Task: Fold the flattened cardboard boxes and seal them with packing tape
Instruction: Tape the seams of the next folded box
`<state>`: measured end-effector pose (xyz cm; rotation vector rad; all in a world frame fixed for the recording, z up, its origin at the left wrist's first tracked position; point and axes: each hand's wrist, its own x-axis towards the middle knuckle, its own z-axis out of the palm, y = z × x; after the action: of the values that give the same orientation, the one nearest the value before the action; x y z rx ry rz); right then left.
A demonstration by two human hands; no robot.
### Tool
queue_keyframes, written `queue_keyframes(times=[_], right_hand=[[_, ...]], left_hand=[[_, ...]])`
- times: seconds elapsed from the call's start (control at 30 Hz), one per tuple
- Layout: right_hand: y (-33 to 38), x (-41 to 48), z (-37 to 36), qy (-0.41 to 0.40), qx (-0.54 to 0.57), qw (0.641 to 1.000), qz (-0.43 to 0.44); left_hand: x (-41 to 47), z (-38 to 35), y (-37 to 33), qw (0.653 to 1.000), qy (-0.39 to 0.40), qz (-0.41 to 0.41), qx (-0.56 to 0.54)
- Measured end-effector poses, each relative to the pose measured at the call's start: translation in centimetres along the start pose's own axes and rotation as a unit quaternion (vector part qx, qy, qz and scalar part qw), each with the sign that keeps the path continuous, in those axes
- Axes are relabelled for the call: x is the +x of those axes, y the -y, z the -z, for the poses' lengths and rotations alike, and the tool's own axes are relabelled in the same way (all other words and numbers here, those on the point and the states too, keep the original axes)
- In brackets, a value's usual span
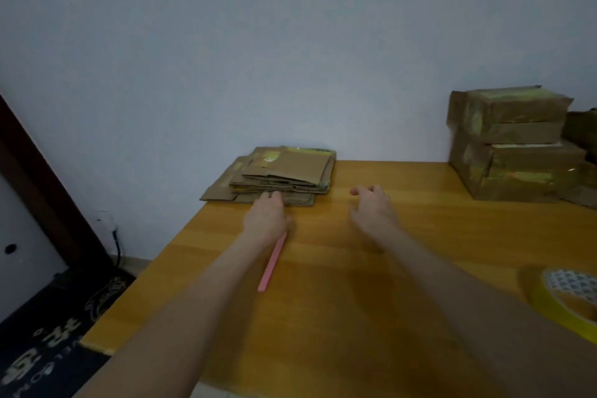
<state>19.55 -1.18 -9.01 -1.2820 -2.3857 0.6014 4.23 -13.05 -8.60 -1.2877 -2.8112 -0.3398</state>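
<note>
Against the pale wall, on the wooden table, lies the stack of flattened cardboard boxes, probably light, stiff and slide-prone, best pinched at its near edge, where the left hand reaches, empty and straight-fingered; the right hand hovers beside it, loosely open.

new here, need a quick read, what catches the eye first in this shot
The pile of flat cardboard by the wall, with the left hand reaching its near edge. Then the stacked taped boxes at far right and the yellow tape roll at the near right edge.
</note>
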Motion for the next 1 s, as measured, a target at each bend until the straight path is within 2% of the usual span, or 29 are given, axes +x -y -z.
queue_keyframes(times=[0.1, 0.2, 0.33, 0.47, 0.53, 0.63, 0.7, 0.77, 0.87, 1.0], right_hand=[[-0.1, 2.6, -0.4, -0.014, 0.043, 0.999, -0.019], [0.5, 5.9, -0.9, -0.025, 0.094, 0.995, -0.005], [2.5, 10.1, -2.4, 0.003, 0.173, 0.985, 0.01], [4.2, 13.7, -4.8, 0.099, 0.218, 0.971, -0.013], [4.2, 14.6, -5.3, 0.098, 0.269, 0.957, -0.046], [3.9, 14.8, -5.1, 0.07, 0.388, 0.913, -0.103], [3.8, 14.2, -3.9, 0.059, 0.431, 0.892, -0.123], [3.1, 13.1, -2.3, 0.041, 0.434, 0.891, -0.122], [1.1, 10.3, 0.3, 0.006, 0.416, 0.901, -0.122], [-1.6, 4.6, 3.4, -0.002, 0.352, 0.931, -0.101]], left_hand=[[3.9, 0.1, -0.3, 0.997, -0.057, -0.03, -0.038], [8.3, 0.8, 0.2, 0.995, -0.082, 0.0, -0.052], [13.8, 0.6, 2.5, 0.989, -0.062, 0.091, -0.094], [17.1, -0.7, 4.5, 0.977, -0.013, 0.153, -0.148], [17.6, -1.2, 4.9, 0.977, -0.043, 0.161, -0.135], [16.7, -0.6, 4.0, 0.969, -0.123, 0.141, -0.16], [15.8, 0.4, 3.1, 0.957, -0.159, 0.124, -0.21], [14.5, 1.5, 2.2, 0.941, -0.178, 0.115, -0.263], [12.2, 2.8, 0.4, 0.92, -0.136, 0.105, -0.352], [7.5, 3.7, -3.5, 0.853, -0.096, 0.04, -0.511]])
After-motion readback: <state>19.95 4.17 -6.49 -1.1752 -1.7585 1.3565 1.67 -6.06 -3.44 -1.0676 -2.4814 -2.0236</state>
